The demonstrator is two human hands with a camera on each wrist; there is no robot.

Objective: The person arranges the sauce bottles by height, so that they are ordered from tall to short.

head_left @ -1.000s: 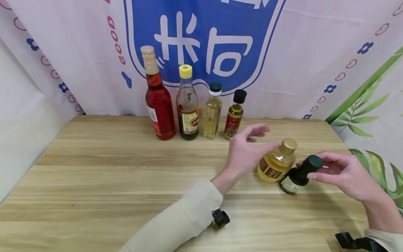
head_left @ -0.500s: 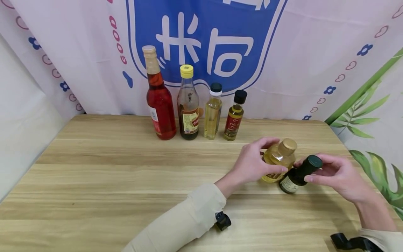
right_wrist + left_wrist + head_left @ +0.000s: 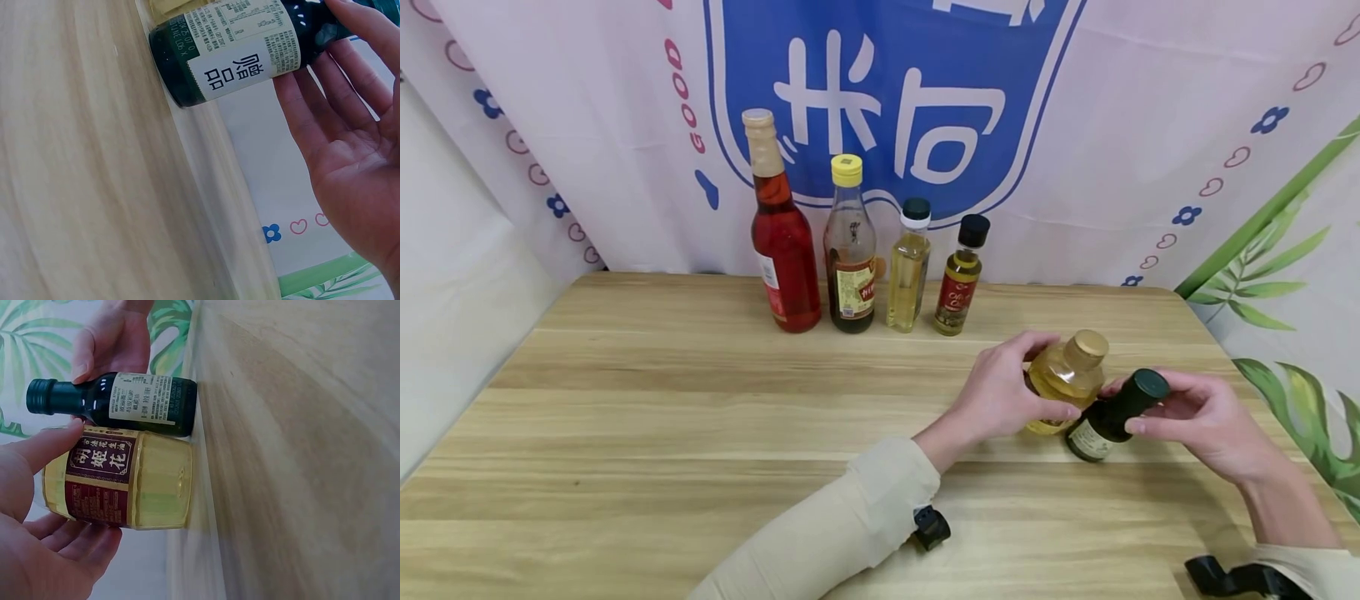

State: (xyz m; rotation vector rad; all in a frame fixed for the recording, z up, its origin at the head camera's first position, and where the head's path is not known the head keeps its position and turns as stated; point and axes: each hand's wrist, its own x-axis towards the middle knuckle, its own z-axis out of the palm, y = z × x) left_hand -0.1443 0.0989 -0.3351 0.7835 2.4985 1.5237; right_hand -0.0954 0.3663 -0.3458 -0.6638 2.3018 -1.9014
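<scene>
My left hand [image 3: 996, 390] grips the squat bottle of yellow oil [image 3: 1066, 379] with the gold cap, thumb on the near side and fingers round the far side. In the left wrist view the maroon label of this oil bottle [image 3: 164, 481] shows between thumb and fingers. Right beside it stands a small dark green bottle [image 3: 1093, 437] with a pale label. My right hand [image 3: 1213, 421] holds that one near its neck, between thumb and fingers. The right wrist view shows the green bottle [image 3: 244, 75] with its base at the tabletop.
Along the back of the wooden table [image 3: 700, 433] stand a tall red bottle [image 3: 786, 267], a yellow-capped bottle [image 3: 853, 287] of dark liquid, a square oil bottle [image 3: 907, 283] and a small olive oil bottle [image 3: 958, 292]. A printed curtain [image 3: 1075, 167] hangs right behind them.
My left hand has come down from above the oil bottle's left side and closed round its body. The right hand stays on the green bottle, and both bottles keep about the same place.
</scene>
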